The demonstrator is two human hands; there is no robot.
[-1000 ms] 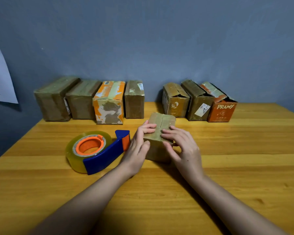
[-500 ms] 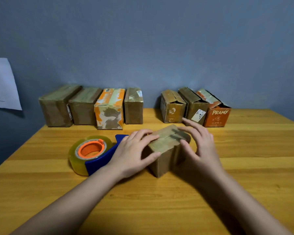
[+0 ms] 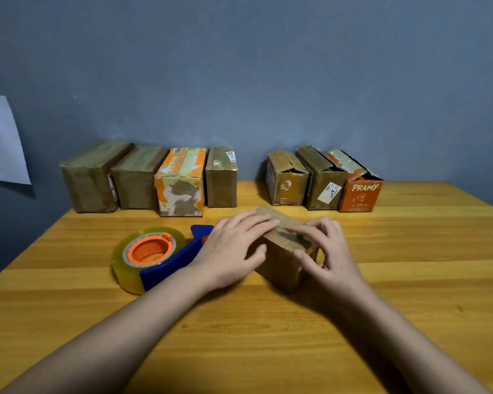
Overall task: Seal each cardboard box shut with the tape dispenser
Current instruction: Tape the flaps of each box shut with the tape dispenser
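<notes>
The tape dispenser [image 3: 151,255] lies idle at left on the bench [image 3: 268,336]. We have turned the box [image 3: 285,251] slantwise since a second ago; our left hand [image 3: 231,248] presses its top flat, our right hand [image 3: 325,248] curls around its near end. Flaps closed, taping comes next.

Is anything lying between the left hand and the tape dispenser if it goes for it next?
Nothing visible does. The tape dispenser lies on the table directly beside the left hand, which rests on the small box with the right hand. Only bare table surrounds it.
</notes>
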